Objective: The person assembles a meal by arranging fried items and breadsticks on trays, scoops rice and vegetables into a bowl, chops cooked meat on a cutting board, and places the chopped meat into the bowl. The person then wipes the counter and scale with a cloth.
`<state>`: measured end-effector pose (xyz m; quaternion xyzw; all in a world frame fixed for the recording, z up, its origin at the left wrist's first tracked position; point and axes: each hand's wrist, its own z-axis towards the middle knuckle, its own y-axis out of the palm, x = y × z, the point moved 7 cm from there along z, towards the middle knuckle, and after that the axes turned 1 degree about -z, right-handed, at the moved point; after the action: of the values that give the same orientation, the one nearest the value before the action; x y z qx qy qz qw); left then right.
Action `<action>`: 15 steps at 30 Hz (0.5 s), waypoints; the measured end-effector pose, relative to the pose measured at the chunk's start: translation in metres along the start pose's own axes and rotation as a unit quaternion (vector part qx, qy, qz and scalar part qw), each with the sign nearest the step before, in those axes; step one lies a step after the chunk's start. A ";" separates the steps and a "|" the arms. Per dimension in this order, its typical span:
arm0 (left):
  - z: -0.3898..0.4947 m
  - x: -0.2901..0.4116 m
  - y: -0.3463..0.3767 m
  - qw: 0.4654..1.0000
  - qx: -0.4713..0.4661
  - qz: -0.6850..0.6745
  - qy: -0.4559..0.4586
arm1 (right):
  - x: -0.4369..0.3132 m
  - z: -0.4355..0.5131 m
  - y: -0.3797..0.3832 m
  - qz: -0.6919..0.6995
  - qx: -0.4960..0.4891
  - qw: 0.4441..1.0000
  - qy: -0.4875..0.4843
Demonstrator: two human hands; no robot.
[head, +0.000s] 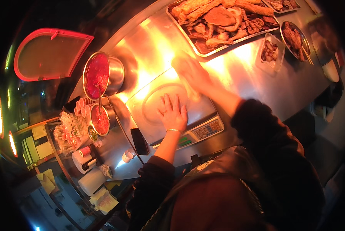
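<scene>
My left hand (173,115) lies flat with spread fingers on the steel platform (152,115) of a digital weighing scale. It holds nothing. My right hand (192,73) is at the platform's far right edge, blurred. A pale, cloth-like shape (192,93) shows beside its palm; whether the fingers grip it cannot be made out. The scale's keypad (207,129) and green display (185,141) face me. A dark phone (139,141) lies against the scale's left side.
A steel tray (201,52) of cooked meat stands at the back, with a plastic tub (278,62) and a metal bowl (307,43) to its right. Two steel pots (116,75) (111,117) with red contents, skewers or packets (71,127), and paper rolls (92,181) are at left.
</scene>
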<state>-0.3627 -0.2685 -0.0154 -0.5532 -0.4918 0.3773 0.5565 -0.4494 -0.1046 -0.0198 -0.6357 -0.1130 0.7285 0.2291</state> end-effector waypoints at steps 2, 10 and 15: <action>0.001 -0.001 0.001 1.000 -0.012 0.016 -0.012 | -0.028 -0.075 -0.045 0.013 -0.006 1.000 -0.022; -0.001 0.000 0.005 0.999 0.006 0.032 0.009 | 0.026 -0.084 -0.021 0.023 -0.108 0.987 0.117; 0.000 0.000 0.003 0.999 0.017 0.031 0.010 | 0.018 -0.093 -0.030 0.184 -0.018 0.971 0.150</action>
<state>-0.3623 -0.2686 -0.0188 -0.5626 -0.4621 0.3973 0.5587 -0.3540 -0.0820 -0.0376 -0.7517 0.0289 0.6522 0.0938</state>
